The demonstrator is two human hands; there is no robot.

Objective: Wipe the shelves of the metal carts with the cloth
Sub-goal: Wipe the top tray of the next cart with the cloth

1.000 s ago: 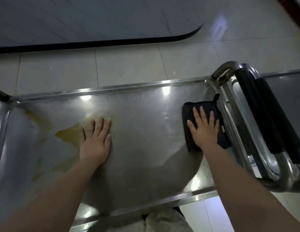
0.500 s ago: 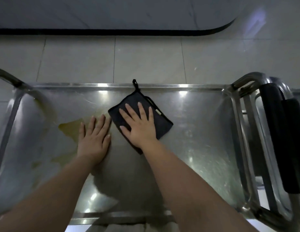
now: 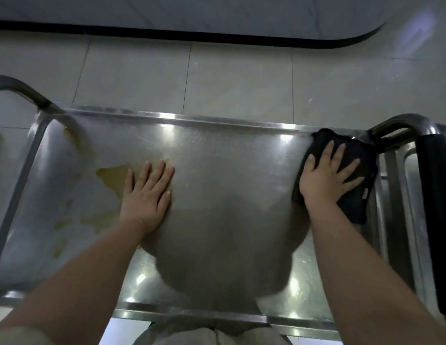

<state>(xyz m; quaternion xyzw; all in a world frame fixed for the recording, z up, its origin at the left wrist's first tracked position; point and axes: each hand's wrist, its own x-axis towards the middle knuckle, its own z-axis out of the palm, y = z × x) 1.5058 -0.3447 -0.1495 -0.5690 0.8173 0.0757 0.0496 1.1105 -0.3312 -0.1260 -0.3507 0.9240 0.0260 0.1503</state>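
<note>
At the left of centre, the left hand (image 3: 147,195) lies flat, fingers straight, on the cart shelf (image 3: 229,183), touching a yellow stain (image 3: 112,178). The middle is bare metal. At the right, the right hand (image 3: 326,178) presses the black cloth (image 3: 356,202) with spread fingers into the corner at the far rim (image 3: 192,119).

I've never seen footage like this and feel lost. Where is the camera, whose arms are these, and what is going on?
There is no machine here. A person wears one camera on the head, and it looks down at their own bare arms. Below them is a metal cart's shelf, standing on a tiled floor. The left hand rests flat on the shelf beside a yellowish stain. The right hand presses a dark cloth into the shelf's far right corner, fingers spread rather than gripping. A black padded handle shows at the right.
</note>
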